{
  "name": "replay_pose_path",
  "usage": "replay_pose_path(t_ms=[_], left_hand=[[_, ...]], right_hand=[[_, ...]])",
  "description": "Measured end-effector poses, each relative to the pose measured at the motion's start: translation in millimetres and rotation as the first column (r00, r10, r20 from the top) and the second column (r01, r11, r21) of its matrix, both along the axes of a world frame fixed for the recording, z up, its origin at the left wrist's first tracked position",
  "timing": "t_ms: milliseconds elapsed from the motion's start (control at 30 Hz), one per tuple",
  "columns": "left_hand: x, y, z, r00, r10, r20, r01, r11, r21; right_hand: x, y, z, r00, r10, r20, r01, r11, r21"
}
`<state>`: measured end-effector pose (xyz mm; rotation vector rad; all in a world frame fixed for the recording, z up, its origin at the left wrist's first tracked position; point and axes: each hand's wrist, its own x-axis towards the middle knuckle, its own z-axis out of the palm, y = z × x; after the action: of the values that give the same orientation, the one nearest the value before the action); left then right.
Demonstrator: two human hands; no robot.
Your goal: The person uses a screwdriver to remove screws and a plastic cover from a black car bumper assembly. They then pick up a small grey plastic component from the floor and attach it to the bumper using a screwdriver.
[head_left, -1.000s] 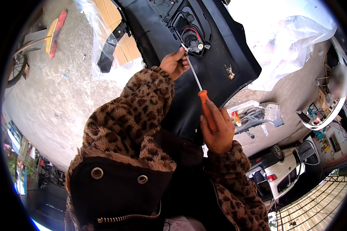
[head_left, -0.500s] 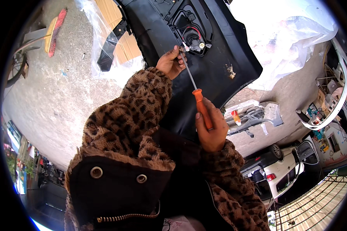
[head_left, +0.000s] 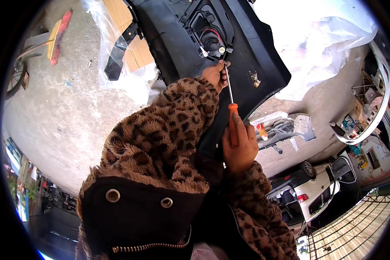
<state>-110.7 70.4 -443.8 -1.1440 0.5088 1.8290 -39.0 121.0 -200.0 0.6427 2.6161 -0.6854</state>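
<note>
My right hand (head_left: 242,147) is wrapped round the orange handle of a screwdriver (head_left: 233,117), its metal shaft pointing away from me. At the far end of the shaft, my left hand (head_left: 216,77) is closed, thumb and fingers pinched around the tip; any small part between them is too hidden to tell. Both hands are over a large black plastic car bumper (head_left: 184,65). Just beyond the tip sits a round lamp (head_left: 211,42) in the bumper's recess, with a red wire, a white connector (head_left: 204,52) and a pale round fitting (head_left: 222,50) at its lower right.
Cardboard (head_left: 138,54) and clear plastic sheeting (head_left: 103,65) lie left of the bumper, more sheeting (head_left: 320,47) to the right. A broom (head_left: 56,41) is at far left. Grey car parts (head_left: 286,130) lie on the floor at right, near a white car (head_left: 312,195).
My left hand has moved right, bringing the screwdriver's tip below the pale fitting. The screwdriver stands more upright in view, and my right hand has shifted slightly right.
</note>
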Motion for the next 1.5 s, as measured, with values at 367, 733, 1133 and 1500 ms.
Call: replay_pose_path(t_ms=[367, 733, 1133, 1500], left_hand=[[3, 52, -73, 0.977, 0.193, 0.086, -0.199, 0.977, 0.072], [5, 55, -82, 0.946, 0.319, 0.062, -0.325, 0.936, 0.133], [-10, 51, -47, 0.989, 0.135, 0.063, -0.145, 0.968, 0.207], [6, 55, -48, 0.963, -0.002, -0.271, 0.015, 0.999, 0.045]], right_hand=[[-19, 62, -70, 0.995, 0.062, 0.074, -0.065, 0.997, 0.043], [-21, 81, -84, 0.995, 0.095, 0.028, -0.095, 0.995, -0.009], [-47, 107, -98, 0.774, -0.524, 0.356, 0.633, 0.607, -0.481], [-39, 72, -78, 0.974, 0.225, -0.026, -0.222, 0.972, 0.077]])
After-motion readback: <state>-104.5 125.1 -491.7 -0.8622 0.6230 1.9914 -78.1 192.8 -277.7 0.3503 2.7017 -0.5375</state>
